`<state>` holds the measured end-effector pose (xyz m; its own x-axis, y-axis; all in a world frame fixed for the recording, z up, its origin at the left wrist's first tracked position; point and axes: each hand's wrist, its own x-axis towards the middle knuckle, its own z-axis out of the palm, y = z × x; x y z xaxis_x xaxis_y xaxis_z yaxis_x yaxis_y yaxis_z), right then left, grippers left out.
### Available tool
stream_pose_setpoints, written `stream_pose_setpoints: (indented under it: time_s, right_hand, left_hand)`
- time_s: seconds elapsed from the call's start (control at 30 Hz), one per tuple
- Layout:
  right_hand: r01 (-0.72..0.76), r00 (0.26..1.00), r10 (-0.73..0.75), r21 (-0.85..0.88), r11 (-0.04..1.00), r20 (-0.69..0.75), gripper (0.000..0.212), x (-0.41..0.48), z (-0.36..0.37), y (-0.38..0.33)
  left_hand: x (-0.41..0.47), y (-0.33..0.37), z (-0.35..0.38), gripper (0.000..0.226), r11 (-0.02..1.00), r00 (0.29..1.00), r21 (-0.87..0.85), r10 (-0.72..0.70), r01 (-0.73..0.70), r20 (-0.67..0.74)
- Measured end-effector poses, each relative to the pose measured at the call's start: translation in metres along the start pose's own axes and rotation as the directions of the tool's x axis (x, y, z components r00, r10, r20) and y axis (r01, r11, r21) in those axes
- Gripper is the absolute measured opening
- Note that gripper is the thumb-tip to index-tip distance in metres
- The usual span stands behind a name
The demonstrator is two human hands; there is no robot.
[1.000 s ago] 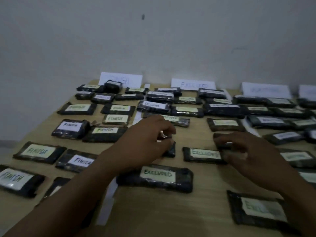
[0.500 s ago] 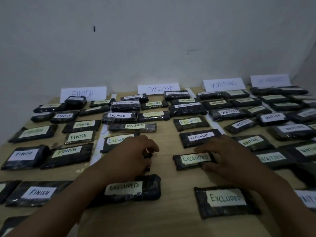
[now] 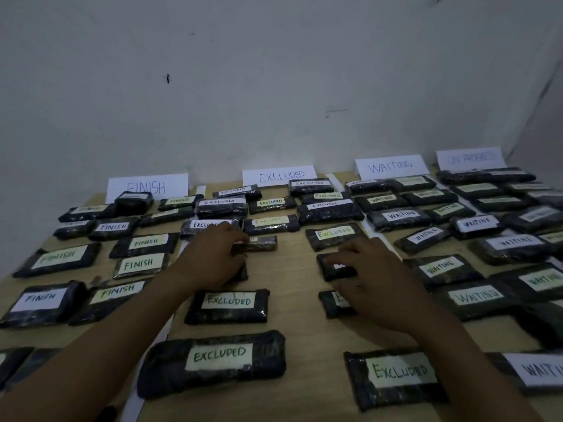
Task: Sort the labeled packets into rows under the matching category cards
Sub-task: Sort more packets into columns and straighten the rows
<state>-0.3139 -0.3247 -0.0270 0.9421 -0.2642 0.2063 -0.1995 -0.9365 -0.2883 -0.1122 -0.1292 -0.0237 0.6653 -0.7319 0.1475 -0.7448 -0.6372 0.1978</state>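
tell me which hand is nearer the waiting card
Right. The right hand is nearer the person than the WAITING card and slightly to its left. The left hand is much farther left, past the EXCLUDED card.

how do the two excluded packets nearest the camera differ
The left near packet looks plump and rounded; the right near packet looks flatter, with squarer corners. The left near packet's label covers a small part of its top; the right near packet's label covers much more. Both are dark, wrapped, labelled EXCLUDED and lie label up on the table.
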Motion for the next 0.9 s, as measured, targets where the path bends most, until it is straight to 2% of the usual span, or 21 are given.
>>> stream_pose_setpoints:
  time_s: [0.1,0.23,0.43,0.57,0.67,0.8,0.9]
  right_hand:
    - [-0.022,1.0,0.023,-0.051,0.998,0.017,0.04,0.001,0.01,0.002]
    - [-0.02,0.999,0.023,-0.087,0.996,0.025,0.037,0.001,0.016,0.005]
    - [-0.017,0.998,0.014,-0.044,0.999,-0.069,0.039,-0.001,0.022,0.001]
    - [0.069,0.99,-0.063,0.044,0.997,-0.128,0.045,-0.003,0.021,-0.01]
    - [0.123,0.979,-0.112,0.054,0.991,-0.173,0.03,-0.003,0.018,-0.011]
    - [0.05,0.977,-0.028,0.102,0.994,-0.21,0.019,-0.006,0.006,-0.003]
    - [-0.042,0.976,0.069,0.134,0.99,-0.204,0.026,-0.008,0.0,0.003]
  left_hand:
    - [0.001,0.0,0.004,0.041,0.997,0.997,-0.048,0.068,-0.067,0.021]
    - [0.001,0.006,0.008,0.042,0.983,0.985,-0.084,0.168,-0.165,0.039]
    - [-0.013,0.001,-0.007,0.022,0.957,0.992,-0.263,0.11,-0.12,-0.055]
    - [-0.045,-0.009,-0.021,0.021,0.956,0.988,-0.258,0.15,-0.136,0.036]
    - [-0.066,-0.01,-0.019,0.03,0.961,0.966,-0.225,0.198,-0.158,0.166]
    - [-0.073,0.005,-0.008,0.042,0.963,0.96,-0.175,0.234,-0.207,0.154]
    - [-0.063,0.021,-0.001,0.044,0.96,0.959,-0.135,0.261,-0.246,0.109]
